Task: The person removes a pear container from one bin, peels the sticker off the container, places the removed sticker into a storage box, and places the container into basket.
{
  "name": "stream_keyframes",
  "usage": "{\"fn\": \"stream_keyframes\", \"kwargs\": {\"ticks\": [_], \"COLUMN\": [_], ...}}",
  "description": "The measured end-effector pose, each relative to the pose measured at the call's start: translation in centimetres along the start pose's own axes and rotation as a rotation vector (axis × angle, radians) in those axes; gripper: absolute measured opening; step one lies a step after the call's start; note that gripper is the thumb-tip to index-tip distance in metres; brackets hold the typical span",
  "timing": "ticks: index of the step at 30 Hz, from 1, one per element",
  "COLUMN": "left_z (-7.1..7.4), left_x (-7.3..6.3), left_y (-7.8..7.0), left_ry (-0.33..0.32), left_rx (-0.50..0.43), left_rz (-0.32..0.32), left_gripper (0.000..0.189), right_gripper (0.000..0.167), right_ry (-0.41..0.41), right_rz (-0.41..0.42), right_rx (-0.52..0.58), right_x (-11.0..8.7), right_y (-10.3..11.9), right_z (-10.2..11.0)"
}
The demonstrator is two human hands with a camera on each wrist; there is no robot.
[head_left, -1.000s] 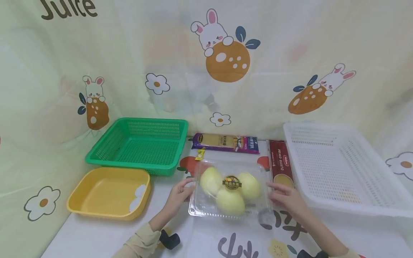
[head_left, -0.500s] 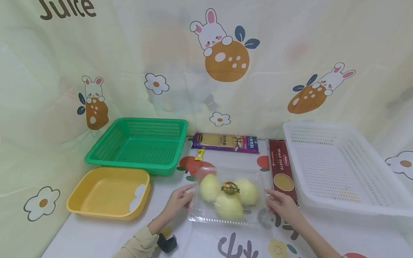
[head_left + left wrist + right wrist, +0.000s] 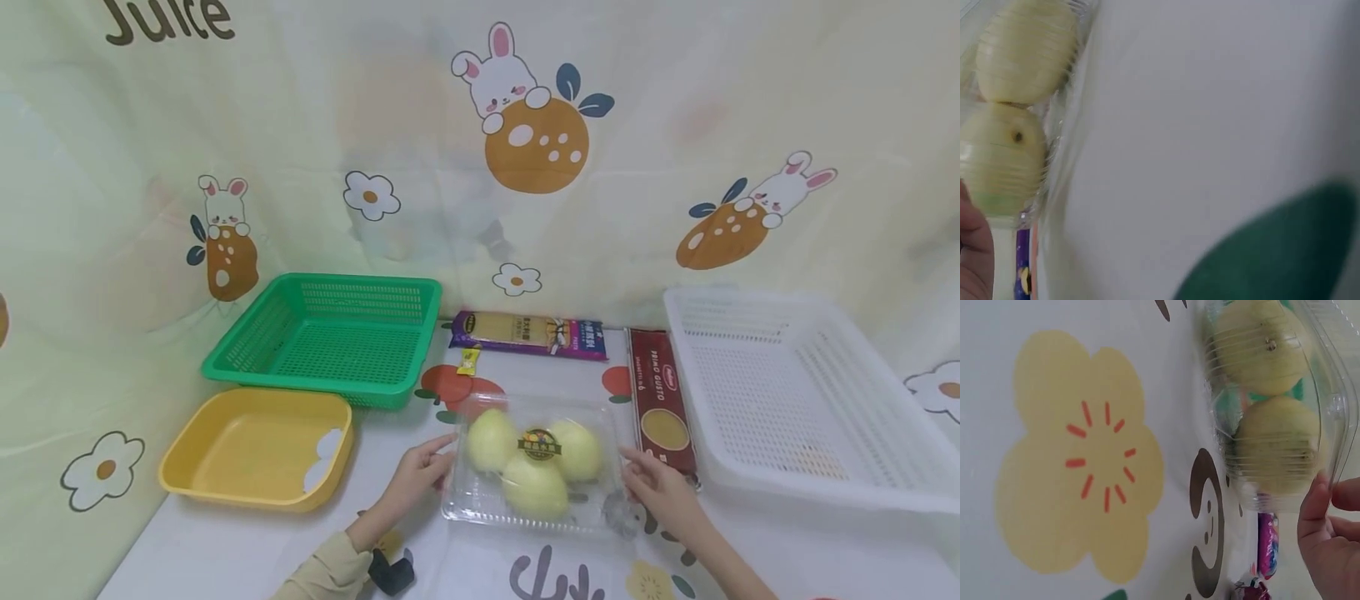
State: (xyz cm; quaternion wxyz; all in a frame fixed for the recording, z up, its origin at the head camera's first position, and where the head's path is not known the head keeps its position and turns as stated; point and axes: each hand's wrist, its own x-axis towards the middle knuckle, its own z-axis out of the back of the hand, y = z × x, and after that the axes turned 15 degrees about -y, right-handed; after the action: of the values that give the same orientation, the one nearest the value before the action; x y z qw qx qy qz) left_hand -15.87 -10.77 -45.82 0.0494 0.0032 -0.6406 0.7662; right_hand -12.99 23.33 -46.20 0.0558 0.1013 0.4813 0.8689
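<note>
A clear plastic clamshell box (image 3: pixel 459 502) is in the middle of the head view, over the table. Inside it sit three round, pale yellow-green fruits (image 3: pixel 535 487), and its lid carries a dark label (image 3: pixel 539 445). My left hand (image 3: pixel 416 479) holds the box's left edge between thumb and fingers. On the opposite side, my right hand (image 3: pixel 663 492) pinches the rim. In the right wrist view the thumb and index finger of that hand (image 3: pixel 1335 537) grip the box's edge. Only part of the left hand (image 3: pixel 975 253) shows in the left wrist view.
Left of the box stand a green basket (image 3: pixel 330 385) and a yellow tray (image 3: pixel 247 496). Behind it lie a purple pasta packet (image 3: pixel 525 335) and a small yellow packet (image 3: pixel 468 362). To the right are a red spaghetti packet (image 3: pixel 662 392) and a white basket (image 3: pixel 750 467).
Both hands and the box have come a little nearer to me, mostly in the first half second. The fruits are still inside, and the head view has shifted slightly.
</note>
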Motion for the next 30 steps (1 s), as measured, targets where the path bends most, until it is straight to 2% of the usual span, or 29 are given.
{"fn": "stream_keyframes", "kwargs": {"ticks": [8, 14, 16, 18, 22, 25, 30], "left_z": [-0.4, -0.5, -0.5, -0.5, -0.6, -0.6, -0.7], "left_x": [0.3, 0.9, 1.0, 0.8, 0.3, 0.0, 0.4], "left_y": [0.1, 2.7, 2.9, 2.4, 0.9, 0.1, 1.4], "left_ry": [-0.034, -0.042, -0.04, -0.04, -0.036, -0.037, -0.058], "left_rx": [-0.002, 0.031, 0.038, 0.042, 0.038, 0.022, 0.029], "left_rz": [0.006, -0.032, -0.036, -0.031, -0.035, -0.028, 0.017], "left_gripper": [0.037, 0.038, 0.038, 0.038, 0.036, 0.034, 0.035], "right_gripper": [0.036, 0.036, 0.034, 0.032, 0.024, 0.022, 0.016], "right_ry": [0.033, 0.061, 0.057, 0.04, -0.053, -0.125, -0.191], "right_rz": [0.021, 0.015, 0.027, 0.059, 0.163, 0.236, 0.399], "right_rx": [-0.018, -0.032, -0.05, -0.082, -0.134, -0.123, -0.024], "right_x": [0.1, -0.1, -0.2, -0.3, 0.1, 0.6, 1.5], "right_y": [0.5, 0.6, 0.5, 0.5, 1.2, 2.5, 4.9], "right_z": [0.2, 0.5, 0.6, 0.8, 1.4, 1.7, 1.6]}}
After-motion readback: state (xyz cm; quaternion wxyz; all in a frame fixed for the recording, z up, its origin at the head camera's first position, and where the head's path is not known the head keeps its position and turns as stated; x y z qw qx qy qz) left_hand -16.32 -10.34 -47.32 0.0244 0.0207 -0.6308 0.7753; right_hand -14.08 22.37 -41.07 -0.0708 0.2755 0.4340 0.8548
